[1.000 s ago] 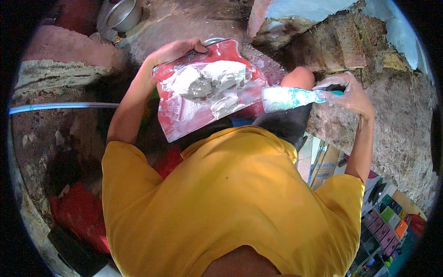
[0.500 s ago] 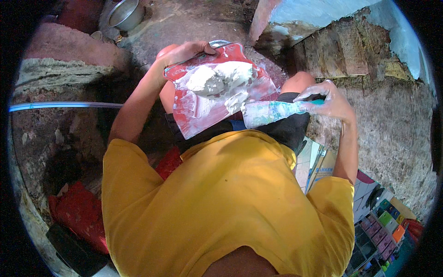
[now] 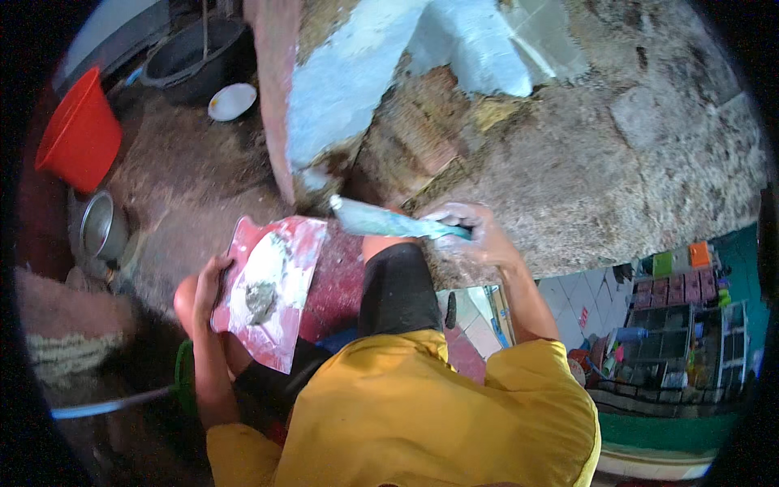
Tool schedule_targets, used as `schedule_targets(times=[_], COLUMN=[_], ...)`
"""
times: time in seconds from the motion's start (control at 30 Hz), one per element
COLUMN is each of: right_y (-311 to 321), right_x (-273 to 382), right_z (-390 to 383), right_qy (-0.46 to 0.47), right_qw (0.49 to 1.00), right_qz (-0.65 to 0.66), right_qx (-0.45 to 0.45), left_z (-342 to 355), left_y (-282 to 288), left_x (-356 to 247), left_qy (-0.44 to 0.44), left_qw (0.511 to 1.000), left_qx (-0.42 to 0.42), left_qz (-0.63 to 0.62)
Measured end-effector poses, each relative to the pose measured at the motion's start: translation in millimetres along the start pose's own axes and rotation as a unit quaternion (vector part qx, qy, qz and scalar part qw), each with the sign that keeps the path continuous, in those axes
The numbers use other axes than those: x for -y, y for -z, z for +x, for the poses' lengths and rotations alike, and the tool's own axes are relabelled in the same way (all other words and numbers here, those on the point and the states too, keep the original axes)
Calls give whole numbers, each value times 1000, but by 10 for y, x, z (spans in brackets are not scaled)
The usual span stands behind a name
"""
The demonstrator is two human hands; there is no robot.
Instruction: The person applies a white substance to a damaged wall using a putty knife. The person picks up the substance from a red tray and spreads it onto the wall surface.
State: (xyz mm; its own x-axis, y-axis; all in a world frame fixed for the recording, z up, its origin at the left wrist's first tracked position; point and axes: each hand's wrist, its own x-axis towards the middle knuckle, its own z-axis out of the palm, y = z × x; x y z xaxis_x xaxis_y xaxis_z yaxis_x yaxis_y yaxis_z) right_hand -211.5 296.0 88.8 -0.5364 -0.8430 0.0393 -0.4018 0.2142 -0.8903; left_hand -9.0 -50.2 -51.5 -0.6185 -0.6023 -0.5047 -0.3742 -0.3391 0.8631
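My left hand [image 3: 210, 294] grips the outer edge of a red plastic piece [image 3: 307, 247] that works as a palette, held over my left leg. White putty [image 3: 266, 264] is spread on it, with a greyish lump near the lower part. In my right hand [image 3: 480, 235] is a putty knife [image 3: 375, 219] with a teal handle, its broad blade smeared white and pointing left. A small dab of white sits at the blade's tip. The blade is apart from the palette and in front of the rough wall [image 3: 568, 187].
Light-blue paint [image 3: 345, 69] covers part of the wall corner; below it the surface is broken and brown. At the far left stand a red bucket [image 3: 81, 134], a metal pot [image 3: 104, 227], a black tub [image 3: 195, 61] and a white dish [image 3: 233, 102]. Shelving [image 3: 661, 337] is at the right.
The view has swung right toward the wall. The putty knife has left the palette's edge and is now raised near the wall corner. The palette has turned and sits further left.
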Motion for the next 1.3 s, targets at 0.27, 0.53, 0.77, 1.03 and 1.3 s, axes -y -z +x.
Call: schedule_targets(times=[0.27, 0.53, 0.77, 1.03, 1.3], right_y=[571, 765, 784, 725, 760], right_x=[927, 1280, 1192, 1174, 1133], right_z=[-602, -634, -451, -346, -358], right_qy=[-60, -59, -93, -105, -110], right_qw=[935, 886, 851, 846, 847], right_qz=[-190, -262, -331, -330, -308], right_qx=[-293, -379, -397, -404, -419], left_z=[-401, -406, -359, -355, -371], left_y=[99, 159, 112, 120, 106], left_x=[-106, -119, -107, -96, -104], left_qy=[72, 14, -21, -27, -32], left_qw=[979, 988, 998, 998, 999], left_qx=[-145, -105, -50, -37, -33], left_qz=[124, 111, 45, 30, 23])
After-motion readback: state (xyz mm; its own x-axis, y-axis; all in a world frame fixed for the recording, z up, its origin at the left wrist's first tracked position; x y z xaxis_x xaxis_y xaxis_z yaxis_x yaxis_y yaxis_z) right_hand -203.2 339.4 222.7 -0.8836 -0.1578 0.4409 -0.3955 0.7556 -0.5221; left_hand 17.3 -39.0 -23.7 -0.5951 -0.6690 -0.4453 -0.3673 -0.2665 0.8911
